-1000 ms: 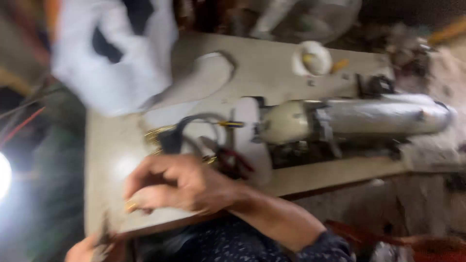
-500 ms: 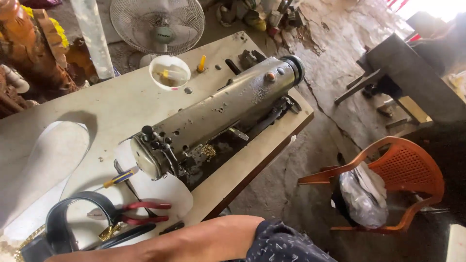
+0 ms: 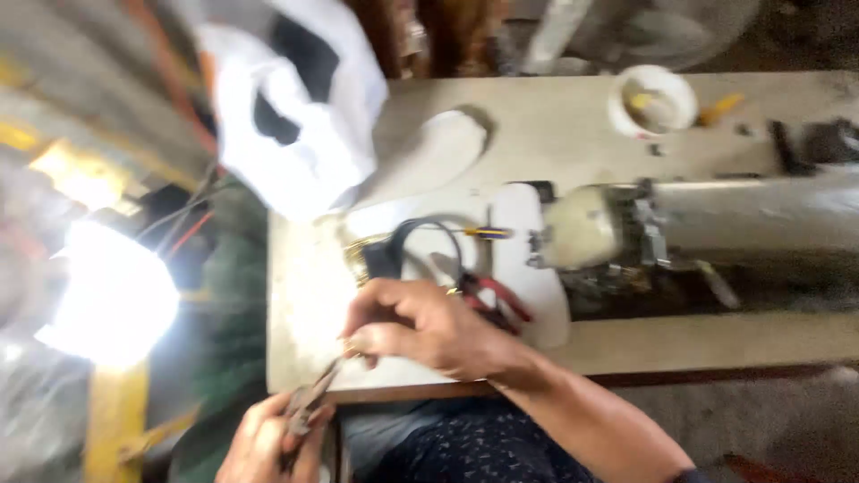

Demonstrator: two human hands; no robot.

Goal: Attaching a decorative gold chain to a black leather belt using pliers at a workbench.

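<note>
The picture is blurred. My right hand rests on the pale table near its front edge, fingertips pinched together on something small that I cannot make out. Below the edge, my left hand grips a pair of dark pliers whose jaws point up at the right fingertips. Just behind the right hand lie a black strap loop, a red-handled tool and a yellow-handled screwdriver.
A sewing machine lies tipped on its side at the right of the table. A white cup stands at the back, with a white bag at the back left. A bright light glares at left.
The view swung right to the machine and an orange chair, then back left. Both hands are in view again, the left now raised closer to the right with the pliers.
</note>
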